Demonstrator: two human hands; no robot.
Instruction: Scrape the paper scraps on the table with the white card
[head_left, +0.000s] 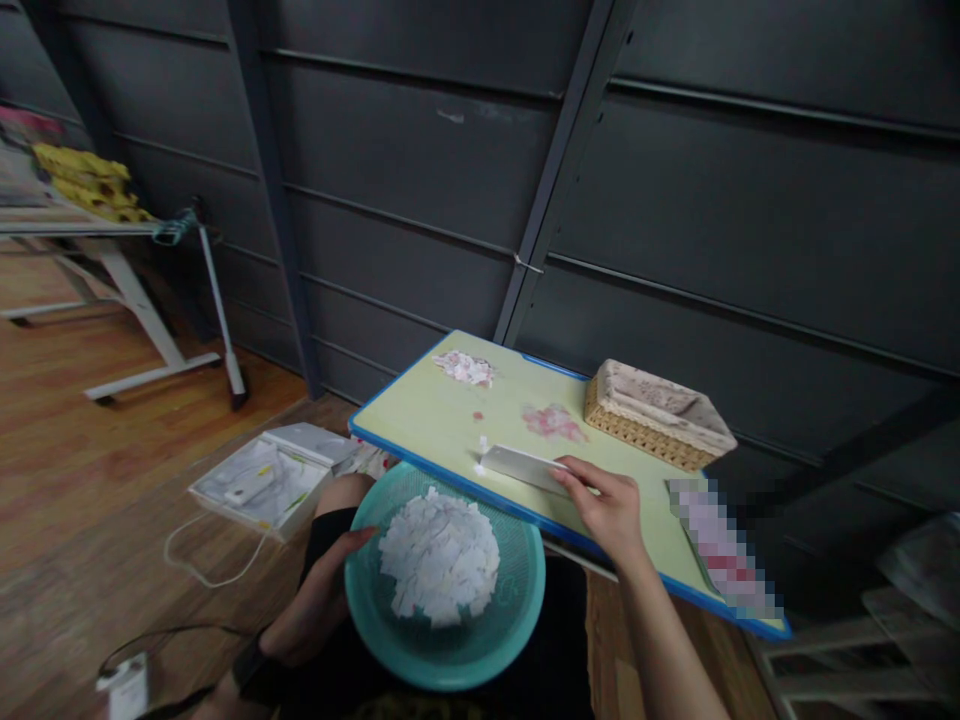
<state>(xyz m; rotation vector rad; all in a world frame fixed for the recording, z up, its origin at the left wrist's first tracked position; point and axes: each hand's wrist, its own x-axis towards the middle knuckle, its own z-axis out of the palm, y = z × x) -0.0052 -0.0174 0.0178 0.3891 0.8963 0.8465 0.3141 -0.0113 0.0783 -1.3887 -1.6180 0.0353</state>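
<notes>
My left hand [330,592] grips the left rim of a teal plastic strainer basket [523,600], thumb over the edge. The basket rests on my lap under the table's front edge, holding a heap of white paper-like flakes [439,555]. My right hand [606,500] is closed on the right end of a flat, pale straight-edged strip [523,467], held low over the yellow-green tabletop [405,405]. A few white bits [482,450] lie at the strip's left end. Farther back are a pile of whitish flakes [465,368] and a thin pinkish patch [553,421].
A cloth-lined wicker basket [645,425] stands at the table's back right, and a blurred-out flat item [724,550] lies at its right end. On the floor at left are an open white box [259,485] and a power strip [127,688]. Dark panels [420,150] rise behind.
</notes>
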